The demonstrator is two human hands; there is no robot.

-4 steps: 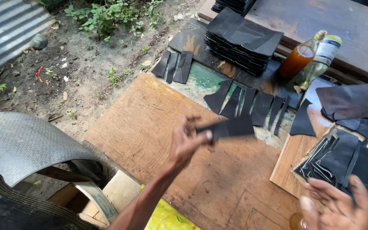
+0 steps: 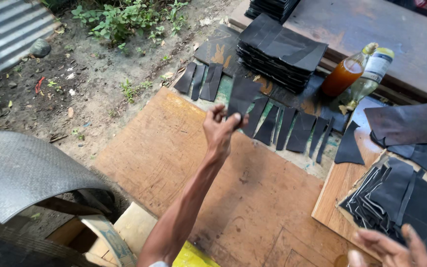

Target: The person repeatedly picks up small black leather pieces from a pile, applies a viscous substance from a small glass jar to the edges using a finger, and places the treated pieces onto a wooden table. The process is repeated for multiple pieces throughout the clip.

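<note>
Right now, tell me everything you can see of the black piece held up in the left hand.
The black piece is a flat, thin, dull sheet, like rubber or leather, roughly four-sided with slanted edges. The left hand pinches its lower corner between thumb and fingers, holding it raised above the wooden board. It tilts upward and away, in front of the row of cut black strips. Nothing else touches it.

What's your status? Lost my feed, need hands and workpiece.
Left hand pinching black cut piece, raised over board. Right hand open, beside loose black offcuts. Nothing in the way.
</note>
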